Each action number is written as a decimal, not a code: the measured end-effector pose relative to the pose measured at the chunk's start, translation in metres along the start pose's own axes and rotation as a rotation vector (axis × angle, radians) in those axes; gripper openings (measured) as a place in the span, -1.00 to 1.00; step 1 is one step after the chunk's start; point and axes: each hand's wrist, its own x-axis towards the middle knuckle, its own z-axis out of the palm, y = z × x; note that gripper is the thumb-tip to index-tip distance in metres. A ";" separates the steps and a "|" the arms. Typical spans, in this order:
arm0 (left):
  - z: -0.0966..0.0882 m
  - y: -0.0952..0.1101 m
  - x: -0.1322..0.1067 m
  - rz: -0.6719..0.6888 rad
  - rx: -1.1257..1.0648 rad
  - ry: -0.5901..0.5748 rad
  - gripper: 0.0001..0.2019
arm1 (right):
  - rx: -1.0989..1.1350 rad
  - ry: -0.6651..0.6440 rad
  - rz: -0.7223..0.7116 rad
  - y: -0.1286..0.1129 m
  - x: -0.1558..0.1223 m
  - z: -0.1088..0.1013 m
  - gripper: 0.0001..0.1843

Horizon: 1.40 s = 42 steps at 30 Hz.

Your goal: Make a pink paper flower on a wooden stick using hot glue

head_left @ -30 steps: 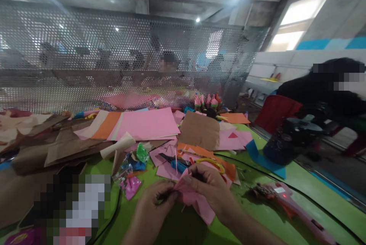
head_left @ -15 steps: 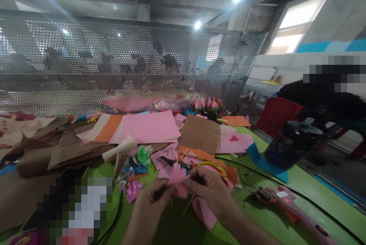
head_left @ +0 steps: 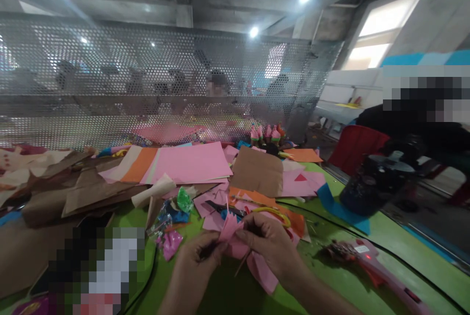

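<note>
Both my hands pinch a folded pink paper piece (head_left: pixel 232 234) with pointed, petal-like tips, held low over the green table. My left hand (head_left: pixel 200 254) grips its left side between thumb and fingers. On the right side, my right hand (head_left: pixel 270 241) presses the paper with thumb and forefinger. A thin brown stick pokes out beneath the right fingers. Below the right palm hangs or lies a larger pink paper piece (head_left: pixel 262 272); I cannot tell whether it is joined. Scissors with yellow handles (head_left: pixel 277 214) lie just behind my hands, partly hidden.
A pink glue gun (head_left: pixel 382 271) with a dark, crusted tip lies at right, beside a black cord (head_left: pixel 341 229). Pink sheets (head_left: pixel 191 163) and brown paper (head_left: pixel 257 170) are stacked behind. Green and pink wrapped bits (head_left: pixel 172 244) lie left. A perforated metal screen (head_left: pixel 147 70) bounds the back.
The folded pink paper has turned and shifted slightly right, its tips now bunched closer together. The left fingers have moved a little along it; the right hand stays nearly still.
</note>
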 end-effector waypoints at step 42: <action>0.001 -0.001 -0.001 0.096 0.000 -0.077 -0.89 | -0.009 -0.010 -0.055 0.005 -0.006 0.000 -0.57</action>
